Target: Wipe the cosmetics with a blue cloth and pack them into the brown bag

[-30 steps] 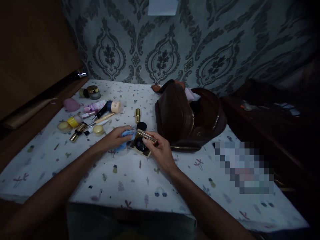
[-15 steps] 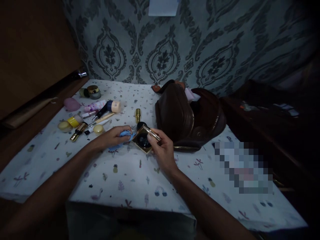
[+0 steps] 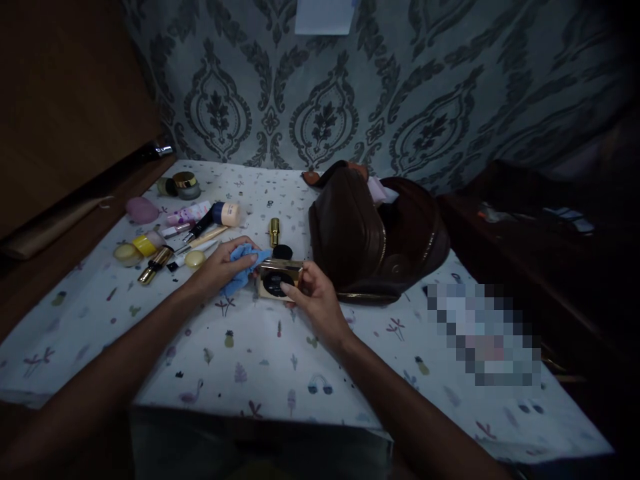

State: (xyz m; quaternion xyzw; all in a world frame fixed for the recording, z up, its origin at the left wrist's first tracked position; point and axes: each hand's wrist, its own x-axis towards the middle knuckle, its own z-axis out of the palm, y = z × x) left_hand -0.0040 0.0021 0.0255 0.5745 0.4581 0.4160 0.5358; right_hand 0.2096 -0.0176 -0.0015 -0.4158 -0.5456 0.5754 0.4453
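My right hand [image 3: 316, 297] grips a square gold compact [image 3: 269, 292] by its right side, the thumb on the round black label. A crumpled blue cloth [image 3: 239, 270] is bunched in my left hand [image 3: 226, 261], its upper end by the compact's left edge. Just behind the compact lies a round black item [image 3: 283, 252], partly hidden by it. Farther back a gold lipstick tube [image 3: 275, 231] stands on the patterned tablecloth [image 3: 240, 340]. To the right of my right hand sits an unzipped brown leather bag [image 3: 350, 233].
Left of my hands lie several cosmetics: a pink sponge [image 3: 142, 210], a bottle with a dark blue cap [image 3: 227, 214], a yellow-banded jar [image 3: 145, 245] and a gold-lidded jar [image 3: 187, 185]. A pixelated patch [image 3: 485, 333] covers something at the right. The patterned wall [image 3: 323, 107] stands behind.
The compact has turned from a slanted to a nearly level position and shifted slightly left. My left hand has moved back a little, and more of the blue cloth shows.
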